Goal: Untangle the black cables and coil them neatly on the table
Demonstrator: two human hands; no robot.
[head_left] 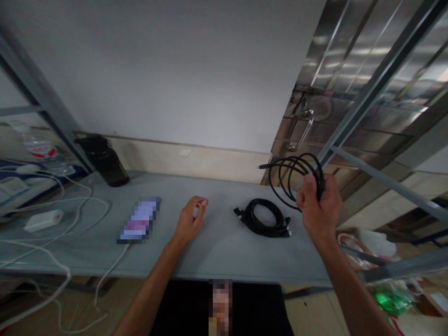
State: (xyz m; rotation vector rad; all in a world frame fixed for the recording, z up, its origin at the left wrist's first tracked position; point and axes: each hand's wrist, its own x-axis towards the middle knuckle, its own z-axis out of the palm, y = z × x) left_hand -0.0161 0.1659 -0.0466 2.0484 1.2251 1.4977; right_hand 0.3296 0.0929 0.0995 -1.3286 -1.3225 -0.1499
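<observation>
Raised above the right end of the grey table, my right hand (320, 200) is closed around a coiled black cable (290, 179). Loops of this cable spread to the left of my fist, and one plug end sticks out past them. On the tabletop just below and left lies a second coiled black cable (265, 233), its connector ends showing at both sides. My left hand (192, 217) hovers over the middle of the table, fingers loosely curled with a gap behind the thumb. Nothing shows in it.
A phone (140, 219) with a white charging lead lies left of my left hand. Farther left are a white adapter (44, 220), tangled white cords, a dark bottle (104, 161) and a clear water bottle (45, 149). Metal frame bars (381, 74) rise at both sides of the grey table (217, 256).
</observation>
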